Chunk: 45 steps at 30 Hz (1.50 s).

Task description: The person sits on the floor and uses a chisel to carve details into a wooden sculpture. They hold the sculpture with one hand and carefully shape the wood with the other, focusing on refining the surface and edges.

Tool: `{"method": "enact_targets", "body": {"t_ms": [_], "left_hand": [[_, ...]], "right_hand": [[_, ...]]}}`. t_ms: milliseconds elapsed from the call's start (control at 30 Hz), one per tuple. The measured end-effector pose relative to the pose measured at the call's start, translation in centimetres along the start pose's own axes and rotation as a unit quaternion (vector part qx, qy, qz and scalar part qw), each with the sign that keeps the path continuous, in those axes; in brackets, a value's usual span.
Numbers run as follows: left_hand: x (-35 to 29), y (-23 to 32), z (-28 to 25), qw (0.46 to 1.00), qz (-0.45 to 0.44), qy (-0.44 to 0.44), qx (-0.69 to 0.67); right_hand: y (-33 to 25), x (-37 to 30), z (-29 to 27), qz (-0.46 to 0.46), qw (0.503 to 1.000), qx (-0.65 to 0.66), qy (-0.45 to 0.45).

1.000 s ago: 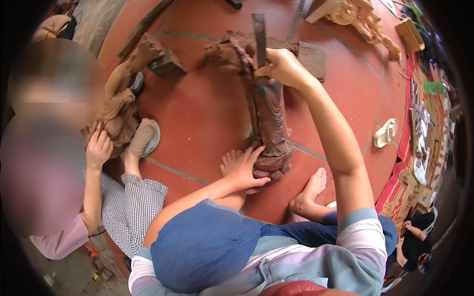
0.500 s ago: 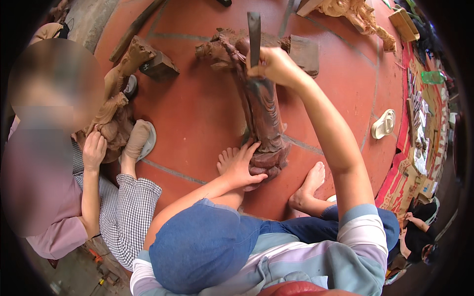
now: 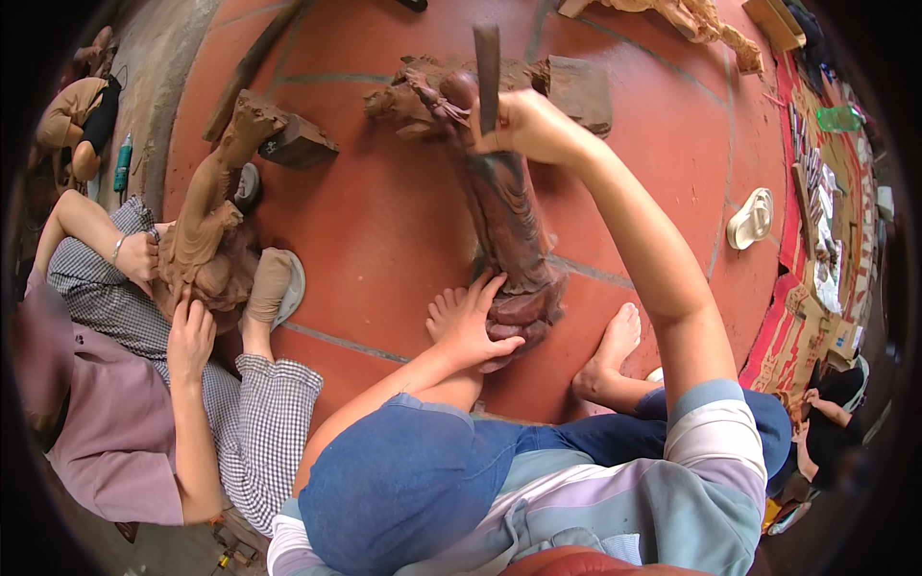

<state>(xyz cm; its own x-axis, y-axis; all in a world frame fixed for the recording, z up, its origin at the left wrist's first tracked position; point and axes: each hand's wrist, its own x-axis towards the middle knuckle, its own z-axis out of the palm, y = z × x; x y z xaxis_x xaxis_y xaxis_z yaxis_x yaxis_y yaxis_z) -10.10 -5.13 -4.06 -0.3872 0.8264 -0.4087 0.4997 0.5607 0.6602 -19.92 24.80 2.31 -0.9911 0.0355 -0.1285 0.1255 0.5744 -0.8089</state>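
Observation:
A dark reddish-brown carved wooden statue (image 3: 509, 226) lies lengthwise on the tiled floor in front of me, its rounded base toward me. My left hand (image 3: 473, 324) is pressed against the side of that base, thumb and forefinger spread across it in a wide grip. Farther up, near the statue's far end, my right hand (image 3: 523, 127) is closed on a dark flat strip (image 3: 487, 72) that sticks up past the fingers. Whether the strip's lower end touches the wood is hidden by the hand. My bare feet are on either side of the base.
At left a co-worker's hands (image 3: 190, 336) hold a lighter carved statue (image 3: 216, 245). Wooden blocks (image 3: 581, 94) stand beyond my statue. Another pale carving (image 3: 696, 17) lies at the far right. A cream sandal (image 3: 750, 219) and a red mat (image 3: 783, 322) with tools are to the right.
My right hand and the strip have shifted only slightly; my left hand stays on the base. At left the co-worker appears farther left, and both their hands now show.

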Motion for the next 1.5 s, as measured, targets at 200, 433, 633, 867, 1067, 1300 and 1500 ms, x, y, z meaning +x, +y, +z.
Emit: {"method": "enact_targets", "body": {"t_ms": [200,433,633,867,1067,1300,1500], "left_hand": [[0.1,-0.7,0.5,1.000,0.012,0.016,0.005],[0.3,-1.3,0.9,0.998,0.042,0.030,-0.038],[0.5,-1.3,1.1,0.997,0.046,0.027,-0.054],[0.2,-0.8,0.4,1.000,0.021,0.007,-0.021],[0.2,-1.2,0.8,0.997,0.040,0.024,-0.055],[0.3,-1.2,0.8,0.997,0.043,0.019,-0.058],[0.6,-0.8,0.1,0.998,0.040,0.014,-0.048]], "right_hand": [[-0.1,0.3,0.0,-0.065,0.996,0.046,0.029],[0.0,1.2,0.0,-0.010,0.999,-0.003,0.042],[-0.9,1.1,-0.4,-0.009,0.999,-0.021,0.033],[-0.5,0.4,0.5,-0.043,0.998,-0.045,0.019],[0.1,0.5,0.3,-0.066,0.997,-0.032,0.001],[0.2,2.0,-0.7,-0.016,1.000,-0.009,-0.022],[0.4,1.7,-1.1,0.007,0.999,0.004,-0.032]]}}
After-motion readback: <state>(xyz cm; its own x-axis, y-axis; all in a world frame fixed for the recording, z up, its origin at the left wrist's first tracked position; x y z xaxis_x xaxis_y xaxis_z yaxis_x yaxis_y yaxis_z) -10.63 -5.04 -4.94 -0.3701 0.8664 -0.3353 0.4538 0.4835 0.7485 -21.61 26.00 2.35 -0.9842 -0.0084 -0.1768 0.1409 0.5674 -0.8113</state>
